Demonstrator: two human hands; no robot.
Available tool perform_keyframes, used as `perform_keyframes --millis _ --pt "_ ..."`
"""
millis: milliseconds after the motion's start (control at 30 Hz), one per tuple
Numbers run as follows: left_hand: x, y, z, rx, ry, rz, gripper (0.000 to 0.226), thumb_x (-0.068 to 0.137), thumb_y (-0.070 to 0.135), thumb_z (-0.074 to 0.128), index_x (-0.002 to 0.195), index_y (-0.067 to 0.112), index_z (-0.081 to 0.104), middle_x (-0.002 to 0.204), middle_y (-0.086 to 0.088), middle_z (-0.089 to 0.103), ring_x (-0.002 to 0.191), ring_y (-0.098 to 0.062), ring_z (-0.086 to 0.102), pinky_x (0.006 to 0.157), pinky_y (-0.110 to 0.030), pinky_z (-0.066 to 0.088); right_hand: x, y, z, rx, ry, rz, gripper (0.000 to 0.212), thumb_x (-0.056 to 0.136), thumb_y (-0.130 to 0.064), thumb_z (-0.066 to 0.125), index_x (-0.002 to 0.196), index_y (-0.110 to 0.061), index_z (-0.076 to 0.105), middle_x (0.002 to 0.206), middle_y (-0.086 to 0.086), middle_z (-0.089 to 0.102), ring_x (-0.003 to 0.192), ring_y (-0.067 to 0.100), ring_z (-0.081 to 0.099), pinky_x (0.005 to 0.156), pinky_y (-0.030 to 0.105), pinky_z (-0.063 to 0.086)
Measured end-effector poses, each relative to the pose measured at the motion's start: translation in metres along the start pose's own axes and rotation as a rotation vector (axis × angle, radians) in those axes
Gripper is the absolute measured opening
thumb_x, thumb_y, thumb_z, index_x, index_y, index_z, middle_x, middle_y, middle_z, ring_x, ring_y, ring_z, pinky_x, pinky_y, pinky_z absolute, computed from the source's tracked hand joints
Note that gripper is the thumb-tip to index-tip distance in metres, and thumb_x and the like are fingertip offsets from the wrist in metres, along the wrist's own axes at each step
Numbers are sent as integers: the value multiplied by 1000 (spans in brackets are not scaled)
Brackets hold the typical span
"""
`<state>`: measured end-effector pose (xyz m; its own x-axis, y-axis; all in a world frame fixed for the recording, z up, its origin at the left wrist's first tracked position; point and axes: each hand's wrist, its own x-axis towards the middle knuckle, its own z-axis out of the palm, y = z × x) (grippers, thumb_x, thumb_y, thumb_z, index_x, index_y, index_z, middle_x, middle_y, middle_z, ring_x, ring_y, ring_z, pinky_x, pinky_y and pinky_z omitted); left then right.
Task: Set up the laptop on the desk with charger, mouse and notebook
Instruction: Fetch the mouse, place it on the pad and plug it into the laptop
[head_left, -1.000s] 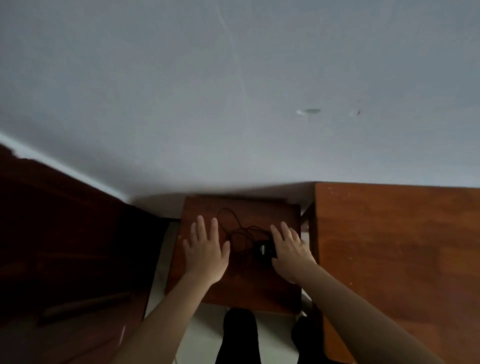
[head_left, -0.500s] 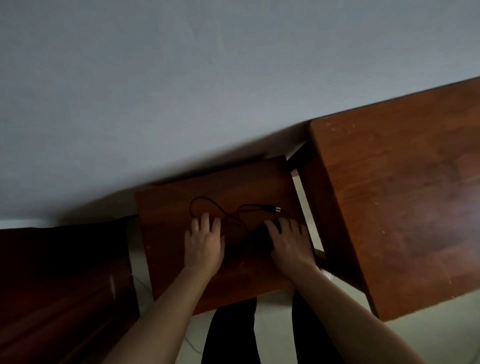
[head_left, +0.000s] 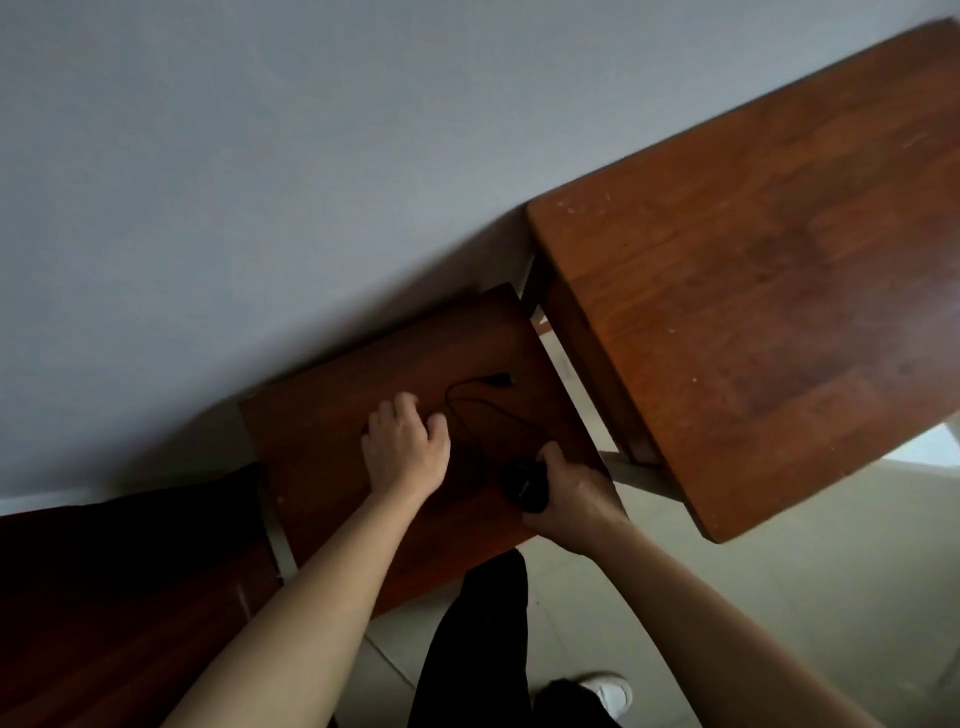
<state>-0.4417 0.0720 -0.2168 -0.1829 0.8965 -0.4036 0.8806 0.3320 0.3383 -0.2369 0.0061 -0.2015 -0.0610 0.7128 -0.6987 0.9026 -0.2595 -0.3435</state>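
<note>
A black wired mouse (head_left: 522, 486) lies near the right front corner of a small low wooden table (head_left: 332, 441). My right hand (head_left: 569, 496) is closed around the mouse's right side. Its thin black cable (head_left: 470, 410) loops across the tabletop and ends in a plug (head_left: 498, 380) near the table's far right corner. My left hand (head_left: 405, 449) rests palm down on the tabletop, left of the cable, fingers curled over the wood. No laptop, charger or notebook is in view.
A larger, higher wooden desk (head_left: 769, 270) stands to the right, its top bare. A dark wooden piece of furniture (head_left: 119, 587) sits at the lower left. A grey wall (head_left: 311, 156) runs behind. My legs and a white shoe (head_left: 608, 693) stand on the tiled floor.
My right hand has wrapped around the mouse, which it only touched before. My left hand has shifted slightly toward the cable. The view has tilted and swung right.
</note>
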Motion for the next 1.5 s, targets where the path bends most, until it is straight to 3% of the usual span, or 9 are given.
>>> perform_keyframes --millis 167,333,433,633,767,1033,1100,1233,1500 --pt "9 48 22 -67 -66 26 46 97 37 31 129 11 51 130 -14 56 122 -33 48 101 -49 34 -14 22 20 195 83 27 59 78 -42 76 127 -25 46 110 2 67 100 27 66 72 31 49" --pt "6 74 47 -389 -238 -271 100 72 90 35 137 15 50 137 -8 56 126 -34 52 107 -47 39 -42 53 39 207 98 54 57 78 -44 78 123 -24 49 109 6 67 99 28 66 76 35 54" --pt "-6 68 57 -51 -296 -188 65 81 44 73 131 9 50 133 -14 58 122 -34 55 101 -40 46 -65 77 50 207 140 93 56 76 -44 78 117 -23 48 101 6 69 94 30 67 69 34 53" --pt "-80 63 47 -316 -312 -360 33 100 8 42 132 4 47 89 -13 59 59 -24 65 54 -37 60 -122 123 51 360 163 194 65 67 -55 87 112 -20 54 103 4 71 96 26 66 73 31 52" --pt "-150 78 30 -420 -113 -243 27 103 15 38 123 9 54 111 -10 55 67 -32 69 34 -25 50 -173 149 49 410 208 195 68 68 -71 77 109 -22 56 96 0 68 94 26 65 72 31 48" --pt "-289 184 -18 -608 154 226 19 100 22 40 106 15 57 89 -10 63 55 -13 66 57 -50 60 -328 230 -13 723 500 213 37 82 -58 67 91 -22 67 81 -1 71 81 20 65 56 23 42" --pt "-314 222 -24 -607 135 343 20 100 23 39 107 17 57 98 -16 64 73 -30 67 64 -48 59 -366 259 -35 804 580 225 35 80 -54 71 88 -19 70 77 1 71 75 17 66 54 23 43" --pt "-357 317 -27 -761 43 457 15 94 15 33 98 20 47 83 -10 53 53 -15 51 39 -27 47 -432 331 -77 1132 698 213 29 79 -37 78 87 -9 74 72 8 72 63 18 64 61 28 49" --pt "-417 517 27 -940 -149 582 13 91 5 29 97 10 40 67 -7 49 39 -11 47 44 -29 45 -485 464 -131 1546 797 170 25 87 -17 73 106 -3 65 84 14 71 77 30 77 57 32 57"
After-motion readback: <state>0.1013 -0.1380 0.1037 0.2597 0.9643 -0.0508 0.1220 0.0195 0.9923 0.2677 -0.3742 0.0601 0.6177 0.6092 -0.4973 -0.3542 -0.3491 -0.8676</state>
